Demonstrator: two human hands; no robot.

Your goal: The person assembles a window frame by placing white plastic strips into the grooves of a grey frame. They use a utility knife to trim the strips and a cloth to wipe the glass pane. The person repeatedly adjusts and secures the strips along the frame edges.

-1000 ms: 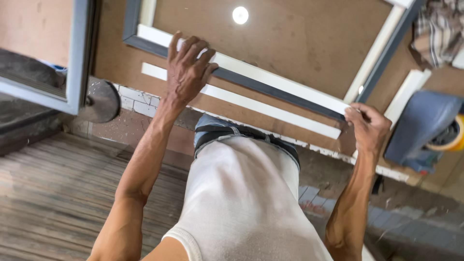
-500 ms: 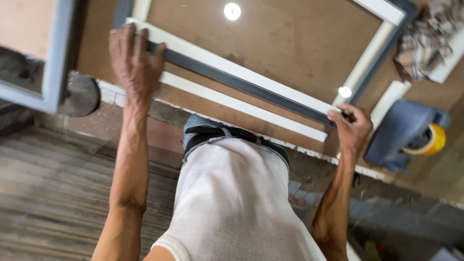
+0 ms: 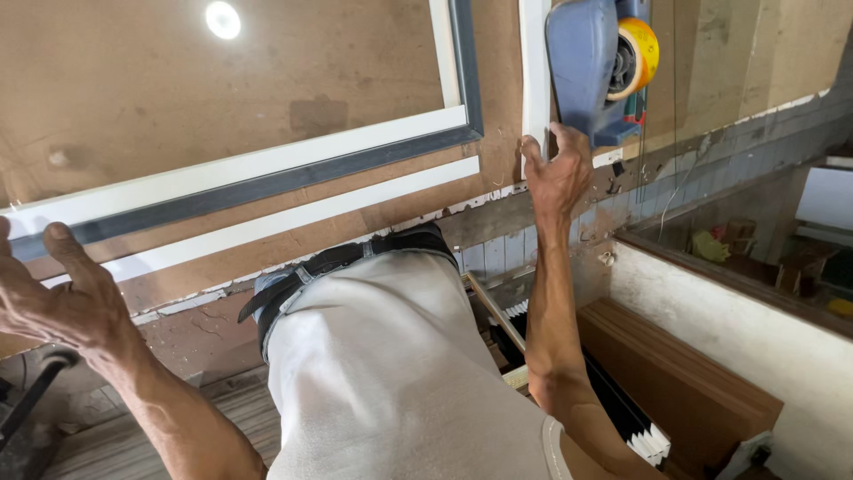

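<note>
Your left hand (image 3: 62, 307) rests flat by the grey-and-white frame (image 3: 267, 178) lying on the brown board (image 3: 178, 98). Your right hand (image 3: 558, 173) grips the lower end of a white strip (image 3: 534, 71), just beside a blue tool (image 3: 586, 62) and a yellow tape roll (image 3: 641, 53).

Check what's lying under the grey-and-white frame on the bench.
A brown board benchtop shows beneath the grey-and-white rectangular frame. The left hand covers the frame's end; the right hand grips a white strip.

No packages, labels, signs or screens can be made out.
</note>
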